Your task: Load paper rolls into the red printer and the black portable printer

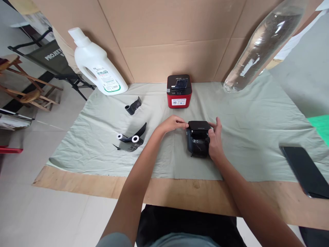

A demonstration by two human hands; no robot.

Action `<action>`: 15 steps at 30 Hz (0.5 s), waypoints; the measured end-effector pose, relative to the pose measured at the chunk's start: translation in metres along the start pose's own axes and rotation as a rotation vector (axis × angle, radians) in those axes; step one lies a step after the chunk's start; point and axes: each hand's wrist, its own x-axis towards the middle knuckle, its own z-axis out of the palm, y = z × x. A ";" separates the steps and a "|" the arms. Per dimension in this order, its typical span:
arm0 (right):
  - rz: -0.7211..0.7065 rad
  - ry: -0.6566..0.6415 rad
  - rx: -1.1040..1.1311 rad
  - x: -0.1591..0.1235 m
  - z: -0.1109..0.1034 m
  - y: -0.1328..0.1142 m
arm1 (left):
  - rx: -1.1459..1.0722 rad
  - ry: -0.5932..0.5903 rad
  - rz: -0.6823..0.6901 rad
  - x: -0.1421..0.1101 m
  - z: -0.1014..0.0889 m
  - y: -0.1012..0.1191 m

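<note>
A small black portable printer (199, 137) rests on the cloth in front of me, its lid raised at the far side. Inside its bay shows a glossy black roll (200, 146). My left hand (175, 124) reaches in from the left, thumb and fingertips closed at the lid's left corner. Around the printer's right side my right hand (216, 140) is wrapped, thumb near the lid's right edge and fingers behind, partly hidden. To the left lie partly unwound black rolls: one (133, 106) farther back, others (132, 138) with white cores nearer me.
A red and black box-shaped device (179, 92) stands behind the printer. A white jug (99, 65) and a large clear bottle of liquid (262, 48) lean against the cardboard (169, 37). A phone (305, 169) lies at right. The wooden edge (180, 192) runs along the front.
</note>
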 end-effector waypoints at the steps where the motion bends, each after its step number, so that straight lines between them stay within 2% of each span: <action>1: 0.005 -0.002 0.005 0.000 0.000 0.000 | 0.019 0.020 0.006 0.000 0.001 -0.001; 9: -0.019 -0.031 0.077 0.002 0.003 0.005 | -0.008 0.146 0.008 0.005 0.010 0.000; 15: 0.003 -0.006 0.077 0.001 0.003 0.000 | -0.002 0.155 -0.013 0.003 0.011 0.001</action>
